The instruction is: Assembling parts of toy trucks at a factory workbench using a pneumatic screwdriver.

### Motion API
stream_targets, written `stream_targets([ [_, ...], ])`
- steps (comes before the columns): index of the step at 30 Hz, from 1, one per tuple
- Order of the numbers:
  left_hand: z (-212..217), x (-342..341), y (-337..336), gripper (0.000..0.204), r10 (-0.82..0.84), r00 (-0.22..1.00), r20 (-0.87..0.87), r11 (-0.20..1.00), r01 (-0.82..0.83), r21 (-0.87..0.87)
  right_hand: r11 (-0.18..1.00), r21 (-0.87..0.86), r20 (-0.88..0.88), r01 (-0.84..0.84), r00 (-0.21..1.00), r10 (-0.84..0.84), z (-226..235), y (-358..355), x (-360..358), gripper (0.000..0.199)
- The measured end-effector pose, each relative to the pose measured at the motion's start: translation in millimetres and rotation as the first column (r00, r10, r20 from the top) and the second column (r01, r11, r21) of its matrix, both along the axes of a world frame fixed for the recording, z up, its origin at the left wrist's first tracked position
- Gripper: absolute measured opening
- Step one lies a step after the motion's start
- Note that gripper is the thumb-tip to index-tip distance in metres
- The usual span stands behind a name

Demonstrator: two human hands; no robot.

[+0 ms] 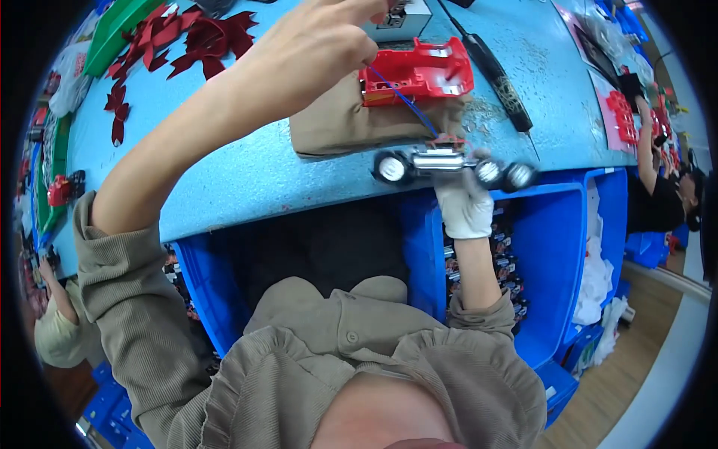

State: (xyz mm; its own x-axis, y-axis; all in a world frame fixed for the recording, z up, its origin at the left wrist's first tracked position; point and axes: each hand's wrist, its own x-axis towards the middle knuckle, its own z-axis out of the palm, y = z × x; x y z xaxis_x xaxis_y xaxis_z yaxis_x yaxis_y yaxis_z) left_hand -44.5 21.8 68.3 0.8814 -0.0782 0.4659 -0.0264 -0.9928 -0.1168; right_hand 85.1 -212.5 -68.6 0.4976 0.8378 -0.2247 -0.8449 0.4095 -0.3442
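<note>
My right hand point(465, 209), in a white glove, grips a toy car chassis point(440, 160) with black wheels and a silvery middle part, just off the bench's near edge. From the chassis a thin blue wire point(404, 99) runs up toward my bare left hand point(329, 45). The left hand reaches to the far side with bent fingers beside a small white box point(404, 22); what its fingertips pinch is cut off at the upper edge. Under the wire, a red toy car body point(430, 73) lies hollow side up on a folded brown cloth pad point(321, 135).
A black stick-shaped corded tool point(495, 75) lies right of the pad. Dark red bows point(206, 37) and a green tray point(116, 34) sit at the far left. Blue bins point(550, 262) with small parts stand below the bench edge point(247, 213). Other people work at both sides.
</note>
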Motion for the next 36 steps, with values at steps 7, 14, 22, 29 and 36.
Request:
stream_targets([
  [7, 10.3, -0.9, 19.9, 0.009, 0.074, 0.975, -0.210, 0.969, -0.120, -0.217, 0.959, -0.127, 0.710, 0.252, 0.698, -0.089, -1.2, -20.0, 44.1, 0.064],
  [14, -36.7, 34.0, 24.8, 0.008, -0.249, 0.929, 0.273, 0.891, 0.330, -0.311, 0.612, -0.160, 0.731, 0.775, -0.324, 0.601, 24.2, 59.0, 150.7, 0.060],
  [22, -47.8, 36.4, 26.4, 0.011, -0.014, 0.996, -0.088, 0.837, -0.036, -0.547, 0.607, -0.613, 0.691, 0.506, -0.027, 0.722, 47.4, 84.9, 212.9, 0.044],
  [29, -59.5, 63.6, 18.8, 0.010, -0.031, 0.885, -0.464, 0.795, -0.259, -0.548, 0.890, -0.083, 0.900, 0.448, 0.418, -0.127, 176.6, 81.4, 197.2, 0.014],
  [36, -55.7, 65.7, 28.7, 0.021, -0.155, 0.844, -0.513, 0.745, -0.242, -0.622, 0.852, 0.128, 0.948, 0.508, 0.189, -0.255, 197.7, 185.3, 140.6, 0.053],
])
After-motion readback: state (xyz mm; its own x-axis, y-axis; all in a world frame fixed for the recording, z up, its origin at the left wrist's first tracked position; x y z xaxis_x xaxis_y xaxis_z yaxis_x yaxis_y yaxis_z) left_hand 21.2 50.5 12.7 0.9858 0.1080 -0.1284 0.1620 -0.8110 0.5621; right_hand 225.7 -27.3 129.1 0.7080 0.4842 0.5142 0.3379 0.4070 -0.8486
